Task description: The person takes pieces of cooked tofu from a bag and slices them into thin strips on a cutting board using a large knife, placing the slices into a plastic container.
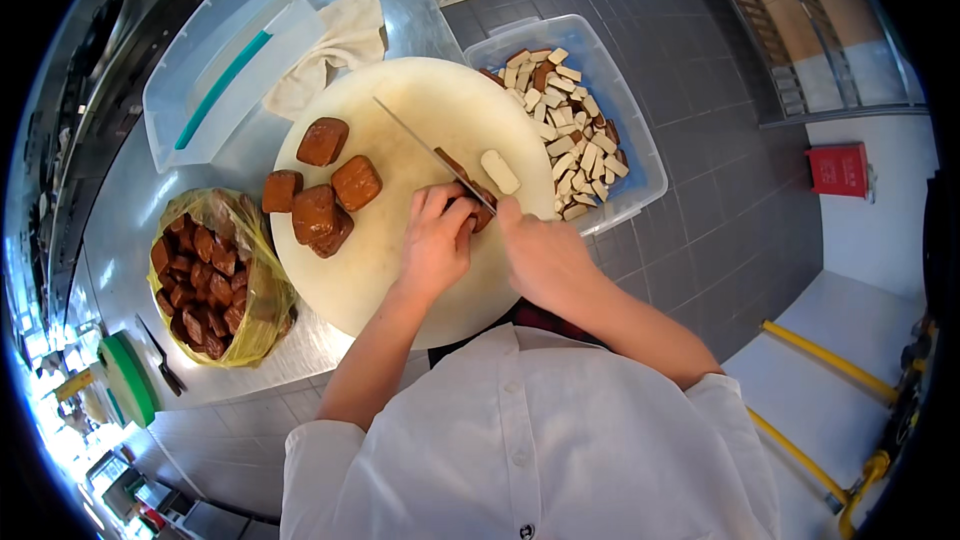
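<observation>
A round cream chopping board [375,277] lies before me on the metal table. My right hand [540,244] grips a kitchen knife [424,142], whose blade points to the upper left and rests against a brown block, seemingly dried tofu [484,217]. The fingers of my left hand [439,232] press on that block, close beside the blade, and partly hide it. A brown strip lies along the blade's far side, and a pale cut slice [500,171] lies just right of it. Several whole brown blocks [356,182] sit on the board's left part, some stacked.
Right of the board, a clear plastic tub [652,157] holds many pale slices with brown edges. At left stand a yellow plastic bag [262,315] of brown blocks and a second knife [166,364]. Further back are a translucent container [161,112] and a cream cloth [345,34].
</observation>
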{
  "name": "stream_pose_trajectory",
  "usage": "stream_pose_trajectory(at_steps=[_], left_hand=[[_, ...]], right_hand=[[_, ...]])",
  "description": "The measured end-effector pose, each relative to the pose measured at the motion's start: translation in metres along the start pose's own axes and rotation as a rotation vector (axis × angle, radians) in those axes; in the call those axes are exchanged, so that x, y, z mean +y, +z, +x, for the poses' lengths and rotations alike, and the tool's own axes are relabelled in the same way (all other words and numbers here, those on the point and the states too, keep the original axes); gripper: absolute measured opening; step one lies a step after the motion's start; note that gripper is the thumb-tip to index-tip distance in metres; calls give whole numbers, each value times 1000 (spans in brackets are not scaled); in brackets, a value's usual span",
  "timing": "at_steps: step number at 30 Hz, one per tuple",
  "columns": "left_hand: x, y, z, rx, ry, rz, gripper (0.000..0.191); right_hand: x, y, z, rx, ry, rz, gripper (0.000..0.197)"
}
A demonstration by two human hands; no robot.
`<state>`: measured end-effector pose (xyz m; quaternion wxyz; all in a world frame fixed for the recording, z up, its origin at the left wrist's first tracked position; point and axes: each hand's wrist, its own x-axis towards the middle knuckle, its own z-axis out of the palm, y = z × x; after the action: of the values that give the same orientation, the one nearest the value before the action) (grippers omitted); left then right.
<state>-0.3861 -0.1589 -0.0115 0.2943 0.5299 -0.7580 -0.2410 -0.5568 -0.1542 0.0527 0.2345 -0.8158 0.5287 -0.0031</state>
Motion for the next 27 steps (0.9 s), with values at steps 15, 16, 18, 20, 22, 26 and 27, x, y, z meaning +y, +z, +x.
stream_pose_trajectory(at_steps=[15, 16, 18, 20, 22, 26, 27], left_hand=[[-2, 4, -6, 92, -33, 45, 19], [-2, 5, -6, 95, -27, 30, 20], [-6, 3, -7, 87, -16, 5, 20], [-9, 0, -8, 78, -5, -23, 20], [-11, -1, -8, 53, -18, -37, 19], [-11, 2, -9, 120, -24, -33, 20], [-12, 3, -10, 115, -44, -46, 19]], right_hand=[[-5, -2, -1, -13, -9, 34, 31], [-3, 8, 8, -1, 10, 32, 31], [1, 18, 16, 12, 20, 32, 31], [6, 20, 15, 91, 42, 101, 30], [6, 14, 9, 62, 59, 97, 30], [-5, -5, -11, 18, 1, 48, 32], [-7, -9, -12, 16, 2, 46, 32]])
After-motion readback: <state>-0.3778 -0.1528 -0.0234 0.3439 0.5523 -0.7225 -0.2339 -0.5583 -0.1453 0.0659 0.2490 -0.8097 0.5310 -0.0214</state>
